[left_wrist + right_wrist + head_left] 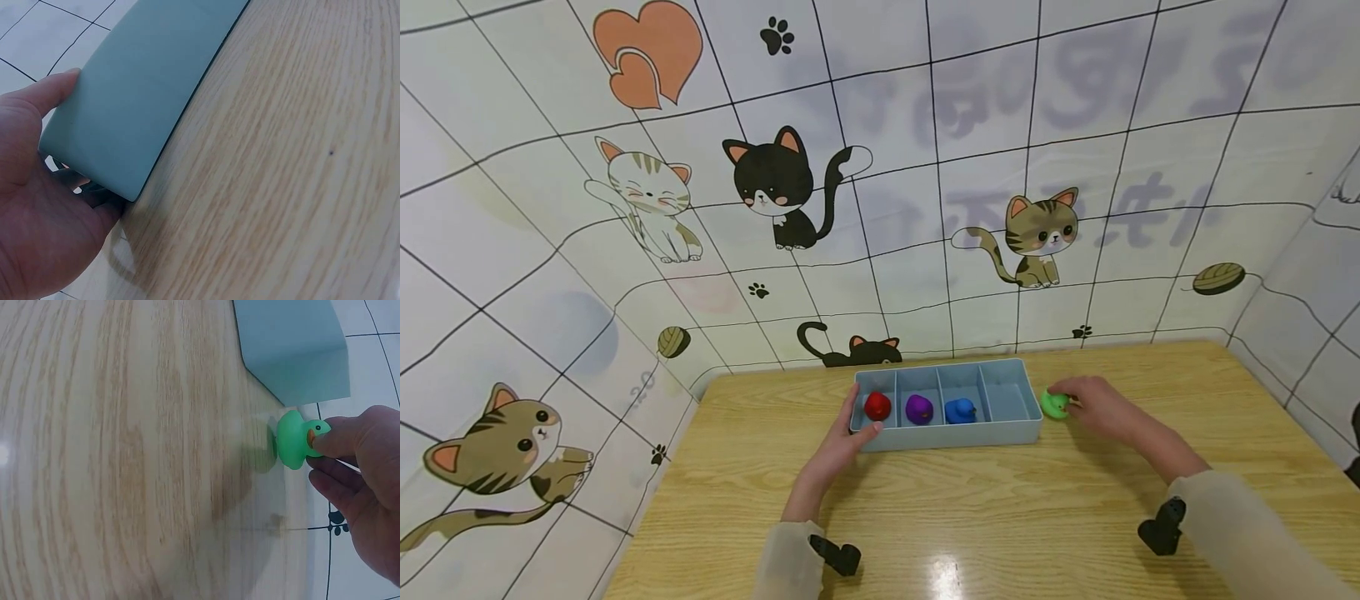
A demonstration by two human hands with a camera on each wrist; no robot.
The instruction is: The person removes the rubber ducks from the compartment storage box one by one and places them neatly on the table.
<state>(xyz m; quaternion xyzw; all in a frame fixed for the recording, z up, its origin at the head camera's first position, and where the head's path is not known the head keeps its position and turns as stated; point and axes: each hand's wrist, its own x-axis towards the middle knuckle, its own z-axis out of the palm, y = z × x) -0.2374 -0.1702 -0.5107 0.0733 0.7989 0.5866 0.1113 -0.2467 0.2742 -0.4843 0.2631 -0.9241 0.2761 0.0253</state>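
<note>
A light blue-grey box with four compartments (951,438) stands on the table near the back wall. My left hand (833,443) grips its left end, the thumb against the front side and fingers around the end, partly hidden in the left wrist view. From left to right the box holds a red rubber duck (877,407), a purple duck (919,409) and a blue duck (960,411); its rightmost compartment is empty. Just right of the box, my right hand (1101,407) pinches a green rubber duck (290,440) by its head, low at the table surface.
The wooden table (940,517) reaches toward me in front of the box. Behind it and at both sides hangs a white gridded wall covering (895,183) printed with cartoon cats. A small black device is strapped on each wrist.
</note>
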